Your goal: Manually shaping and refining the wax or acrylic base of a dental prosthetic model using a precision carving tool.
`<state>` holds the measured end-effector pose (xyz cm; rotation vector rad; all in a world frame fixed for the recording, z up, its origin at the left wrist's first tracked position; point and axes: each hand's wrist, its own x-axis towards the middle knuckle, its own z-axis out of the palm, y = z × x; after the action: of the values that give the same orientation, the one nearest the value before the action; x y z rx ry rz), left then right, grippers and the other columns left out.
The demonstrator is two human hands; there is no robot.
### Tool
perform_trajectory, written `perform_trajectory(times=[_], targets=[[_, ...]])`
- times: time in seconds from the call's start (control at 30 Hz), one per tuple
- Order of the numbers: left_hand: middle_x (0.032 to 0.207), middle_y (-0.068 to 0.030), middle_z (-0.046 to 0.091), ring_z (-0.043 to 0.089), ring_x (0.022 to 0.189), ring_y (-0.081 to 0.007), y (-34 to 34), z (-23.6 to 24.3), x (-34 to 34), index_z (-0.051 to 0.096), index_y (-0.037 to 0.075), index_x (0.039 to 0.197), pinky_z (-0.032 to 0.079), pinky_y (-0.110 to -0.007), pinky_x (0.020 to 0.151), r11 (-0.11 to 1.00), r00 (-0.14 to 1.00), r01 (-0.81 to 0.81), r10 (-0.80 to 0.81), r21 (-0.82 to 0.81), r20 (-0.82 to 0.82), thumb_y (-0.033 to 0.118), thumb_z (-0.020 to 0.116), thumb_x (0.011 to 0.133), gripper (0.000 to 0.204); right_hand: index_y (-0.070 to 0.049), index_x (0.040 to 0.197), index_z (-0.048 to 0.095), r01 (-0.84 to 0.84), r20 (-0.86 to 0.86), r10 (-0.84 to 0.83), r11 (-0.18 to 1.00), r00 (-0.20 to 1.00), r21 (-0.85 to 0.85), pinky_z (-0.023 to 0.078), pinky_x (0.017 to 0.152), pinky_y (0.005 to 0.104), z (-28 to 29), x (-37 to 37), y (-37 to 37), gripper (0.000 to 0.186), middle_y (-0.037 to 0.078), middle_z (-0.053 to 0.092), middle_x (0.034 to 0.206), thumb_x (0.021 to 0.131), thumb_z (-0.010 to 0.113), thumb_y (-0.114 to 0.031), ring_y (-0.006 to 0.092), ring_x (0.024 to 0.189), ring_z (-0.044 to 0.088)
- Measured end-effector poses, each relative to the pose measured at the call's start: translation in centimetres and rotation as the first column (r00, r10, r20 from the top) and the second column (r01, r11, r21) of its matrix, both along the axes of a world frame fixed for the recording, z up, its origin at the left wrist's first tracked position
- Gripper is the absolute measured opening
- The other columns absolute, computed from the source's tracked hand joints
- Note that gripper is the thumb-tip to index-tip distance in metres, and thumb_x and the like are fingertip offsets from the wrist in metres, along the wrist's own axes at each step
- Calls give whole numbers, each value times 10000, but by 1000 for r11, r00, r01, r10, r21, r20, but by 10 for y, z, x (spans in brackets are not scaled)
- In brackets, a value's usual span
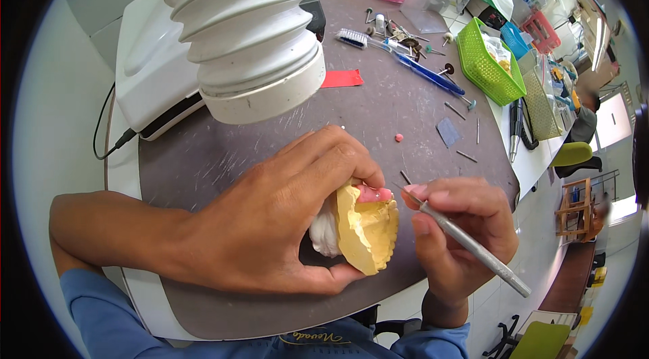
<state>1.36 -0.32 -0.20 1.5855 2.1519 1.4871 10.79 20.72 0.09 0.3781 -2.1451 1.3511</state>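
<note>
My left hand [260, 224] is closed around a yellow plaster dental cast [354, 243], its fingers over the top and the thumb at the lower edge. White plaster [325, 233] shows behind the cast, on the palm side. A pink piece [372, 195] sits at the cast's upper end, beside my fingertips. Just right of the cast, my right hand [463, 220] pinches a slim silver tool [478, 249] with a textured handle. The tool's thin tip points up and left toward the pink piece, apart from it; its exact kind is unclear.
A white ribbed suction hose [253, 48] hangs above my left hand. Beyond lie a blue-handled brush [419, 67], several small burs, a red strip [342, 78] and a pink bead [399, 137]. A green basket [487, 68] stands at the far right, near a dark handpiece [516, 126].
</note>
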Motion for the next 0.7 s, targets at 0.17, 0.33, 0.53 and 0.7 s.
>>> perform_trajectory(times=[0.17, 0.33, 0.53, 0.7], targets=[[1138, -125, 618, 618, 1070, -282, -1, 1, -1, 577, 22, 1223, 540, -364, 873, 1000, 1000, -7, 8, -13, 25, 115, 904, 615, 697, 11, 979, 670, -91, 3, 92, 995, 996, -41, 613, 811, 332, -3, -1, 1, 249, 179, 733, 978, 781, 801, 85, 263, 921, 759], [1140, -130, 613, 621, 1065, -280, 0, -1, -1, 571, 21, 1215, 539, -358, 867, 1000, 1000, 7, -7, 3, 0, 119, 905, 610, 698, 20, 987, 663, -127, -1, 127, 992, 992, -4, 634, 846, 369, -3, -1, 3, 270, 180, 724, 966, 771, 814, 74, 280, 930, 761], [1142, -125, 605, 625, 1047, -278, 0, -1, -1, 568, 31, 1204, 536, -349, 853, 1000, 1000, -2, 2, 9, 9, 119, 906, 609, 690, 22, 989, 650, -133, -51, 136, 990, 989, 53, 643, 836, 387, -3, -3, 5, 273, 194, 714, 948, 778, 817, 64, 321, 939, 763], [1132, -120, 607, 625, 1039, -276, -2, -2, 0, 568, 32, 1200, 538, -353, 852, 1000, 1000, -12, 13, 9, -7, 116, 906, 612, 684, 25, 992, 645, -157, -34, 160, 985, 986, 75, 643, 832, 387, -3, -2, 3, 280, 198, 710, 947, 777, 819, 63, 347, 951, 763]])
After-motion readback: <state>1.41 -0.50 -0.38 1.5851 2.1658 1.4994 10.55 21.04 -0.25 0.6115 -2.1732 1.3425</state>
